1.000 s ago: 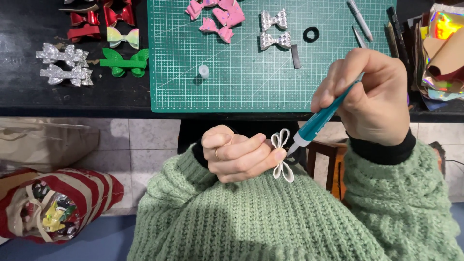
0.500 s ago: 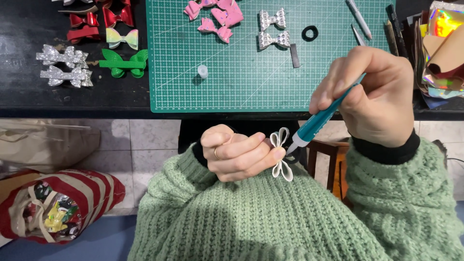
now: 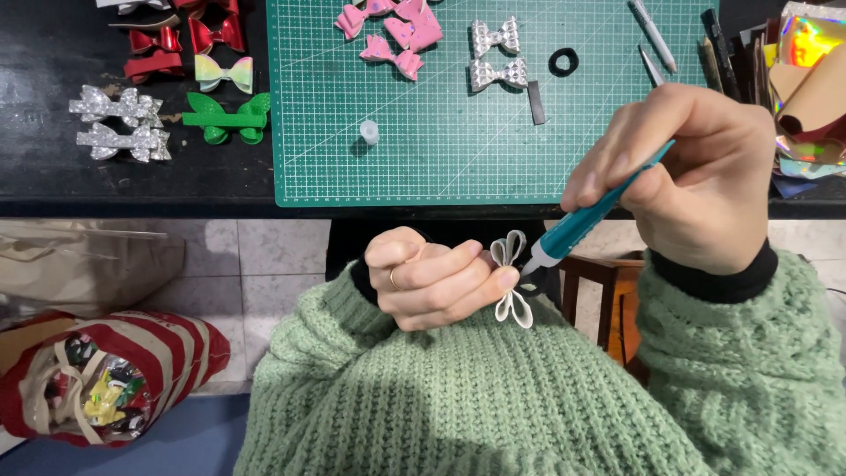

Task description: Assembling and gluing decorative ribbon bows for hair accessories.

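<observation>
A: Near: left hand [image 3: 436, 280] pinching the small white bow [image 3: 511, 278] over the lap; right hand [image 3: 692, 172] closed on the teal tool [image 3: 592, 218], tip at its knot. Change?

B: Almost none in 1 second. Grip steady. Far: green cutting mat [image 3: 458, 159], 2 silver bows [image 3: 496, 55].

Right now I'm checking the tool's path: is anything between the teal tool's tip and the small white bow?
Nothing visible. The right hand points the teal tool straight at the white bow, pinched by the left hand.
</observation>
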